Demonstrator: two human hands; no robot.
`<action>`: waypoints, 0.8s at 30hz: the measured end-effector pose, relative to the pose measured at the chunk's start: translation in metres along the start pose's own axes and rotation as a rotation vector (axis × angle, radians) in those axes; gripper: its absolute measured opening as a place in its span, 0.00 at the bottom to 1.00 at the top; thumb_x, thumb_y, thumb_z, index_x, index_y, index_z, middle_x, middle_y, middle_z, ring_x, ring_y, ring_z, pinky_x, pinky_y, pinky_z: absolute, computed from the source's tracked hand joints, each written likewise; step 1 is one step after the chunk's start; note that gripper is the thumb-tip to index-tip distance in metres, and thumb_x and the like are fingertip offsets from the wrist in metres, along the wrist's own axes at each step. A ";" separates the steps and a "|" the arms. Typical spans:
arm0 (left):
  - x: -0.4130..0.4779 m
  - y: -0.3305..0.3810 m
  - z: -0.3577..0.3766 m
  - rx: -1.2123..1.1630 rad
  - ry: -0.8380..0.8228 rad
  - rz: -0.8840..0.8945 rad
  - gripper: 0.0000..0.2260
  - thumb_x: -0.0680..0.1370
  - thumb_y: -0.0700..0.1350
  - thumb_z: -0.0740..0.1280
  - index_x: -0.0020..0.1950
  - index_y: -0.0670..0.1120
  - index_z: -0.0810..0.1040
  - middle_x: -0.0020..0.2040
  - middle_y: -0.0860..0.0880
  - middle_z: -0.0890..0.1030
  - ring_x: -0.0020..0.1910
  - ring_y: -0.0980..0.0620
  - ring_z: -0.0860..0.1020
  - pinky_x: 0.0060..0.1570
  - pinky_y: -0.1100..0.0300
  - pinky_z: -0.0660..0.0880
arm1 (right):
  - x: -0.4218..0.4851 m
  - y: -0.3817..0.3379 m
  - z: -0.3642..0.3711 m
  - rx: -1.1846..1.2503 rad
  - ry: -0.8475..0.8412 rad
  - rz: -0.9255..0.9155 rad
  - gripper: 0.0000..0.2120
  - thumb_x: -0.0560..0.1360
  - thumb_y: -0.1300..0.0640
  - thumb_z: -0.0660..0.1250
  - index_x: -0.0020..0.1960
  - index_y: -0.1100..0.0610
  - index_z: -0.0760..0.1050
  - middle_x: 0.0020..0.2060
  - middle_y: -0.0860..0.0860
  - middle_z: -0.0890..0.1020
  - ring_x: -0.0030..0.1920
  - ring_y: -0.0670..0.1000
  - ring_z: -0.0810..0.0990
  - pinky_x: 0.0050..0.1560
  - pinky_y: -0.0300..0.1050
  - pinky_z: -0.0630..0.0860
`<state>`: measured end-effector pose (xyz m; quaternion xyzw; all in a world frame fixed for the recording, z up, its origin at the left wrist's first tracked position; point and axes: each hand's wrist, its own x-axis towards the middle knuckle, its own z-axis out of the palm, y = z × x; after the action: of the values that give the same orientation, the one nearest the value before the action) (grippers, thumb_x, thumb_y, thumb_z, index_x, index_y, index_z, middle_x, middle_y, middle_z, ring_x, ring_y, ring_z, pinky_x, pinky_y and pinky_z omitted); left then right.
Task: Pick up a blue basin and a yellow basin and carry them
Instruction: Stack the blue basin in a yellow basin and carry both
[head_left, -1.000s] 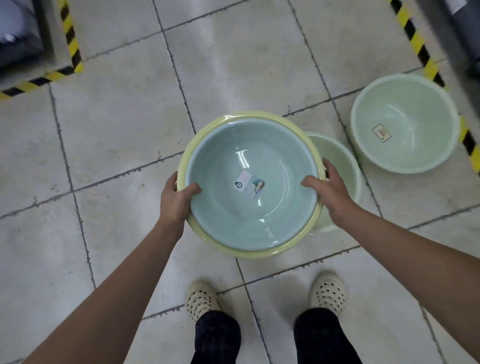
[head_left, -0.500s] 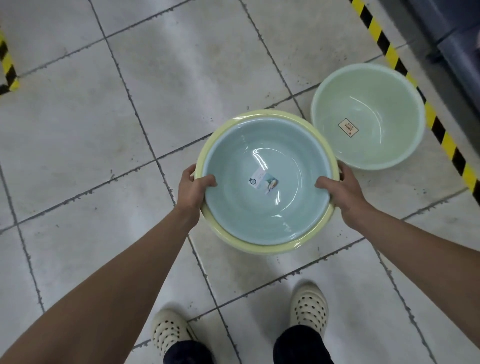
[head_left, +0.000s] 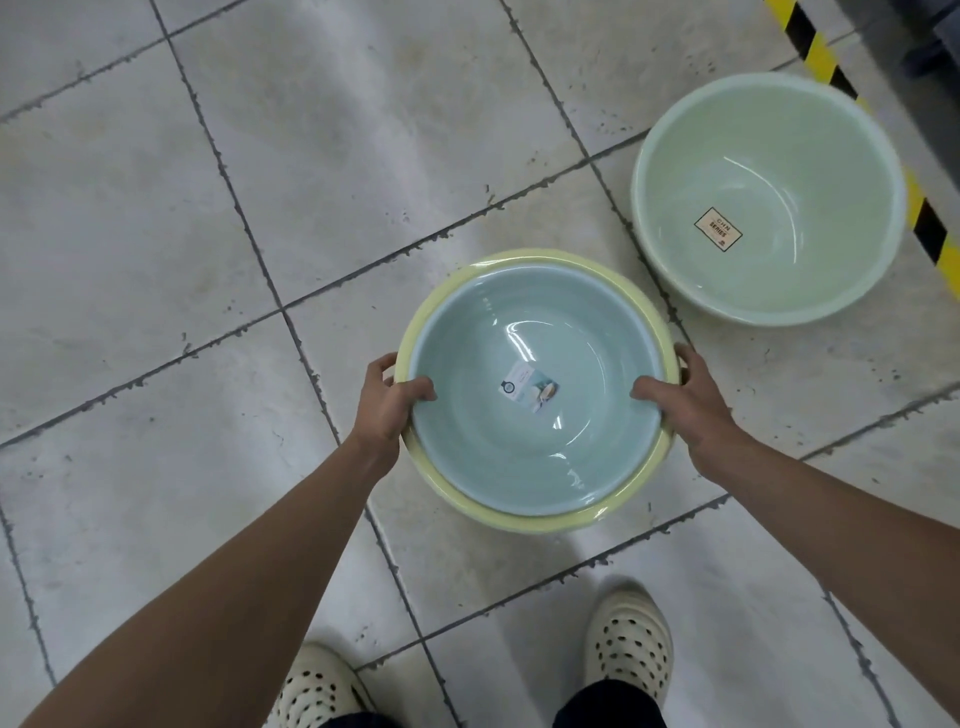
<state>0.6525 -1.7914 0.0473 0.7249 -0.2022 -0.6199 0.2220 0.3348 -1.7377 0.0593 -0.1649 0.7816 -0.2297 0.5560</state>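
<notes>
A blue basin (head_left: 540, 441) with a small label at its bottom sits nested inside a yellow basin (head_left: 524, 519), of which only the rim shows. I hold the stack in the air above the tiled floor. My left hand (head_left: 389, 400) grips the left rims, thumb inside the blue basin. My right hand (head_left: 680, 400) grips the right rims the same way.
A pale green basin (head_left: 769, 156) with a label inside stands on the floor at the upper right. Black-and-yellow hazard tape (head_left: 924, 218) runs behind it along the right edge. My two feet in cream perforated shoes (head_left: 628, 639) stand on the tiles below.
The view has swung so the green basin on the floor sits farther right and up. A smaller green basin seen behind the stack one second ago is out of sight. Both hands keep their grip.
</notes>
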 end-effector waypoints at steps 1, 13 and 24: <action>0.004 -0.003 0.000 0.009 0.000 0.005 0.39 0.60 0.40 0.71 0.72 0.50 0.67 0.61 0.43 0.80 0.54 0.41 0.81 0.53 0.41 0.82 | 0.003 0.003 0.000 -0.014 -0.004 -0.005 0.43 0.65 0.54 0.74 0.78 0.46 0.62 0.57 0.48 0.81 0.53 0.51 0.82 0.48 0.48 0.78; 0.020 -0.008 -0.007 0.204 -0.128 0.041 0.33 0.61 0.52 0.75 0.66 0.50 0.76 0.57 0.45 0.84 0.55 0.41 0.84 0.53 0.41 0.82 | 0.017 0.026 0.006 0.094 -0.002 -0.001 0.48 0.63 0.48 0.72 0.80 0.42 0.57 0.67 0.49 0.76 0.62 0.54 0.79 0.65 0.58 0.77; 0.020 -0.001 -0.007 0.336 -0.195 0.103 0.32 0.62 0.53 0.72 0.66 0.51 0.76 0.57 0.45 0.84 0.54 0.42 0.83 0.45 0.49 0.82 | 0.024 0.027 0.000 0.094 -0.036 -0.001 0.51 0.57 0.47 0.72 0.79 0.44 0.60 0.68 0.51 0.77 0.63 0.55 0.79 0.65 0.59 0.76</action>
<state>0.6622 -1.8016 0.0317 0.6771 -0.3600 -0.6325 0.1086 0.3270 -1.7272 0.0259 -0.1430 0.7598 -0.2637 0.5768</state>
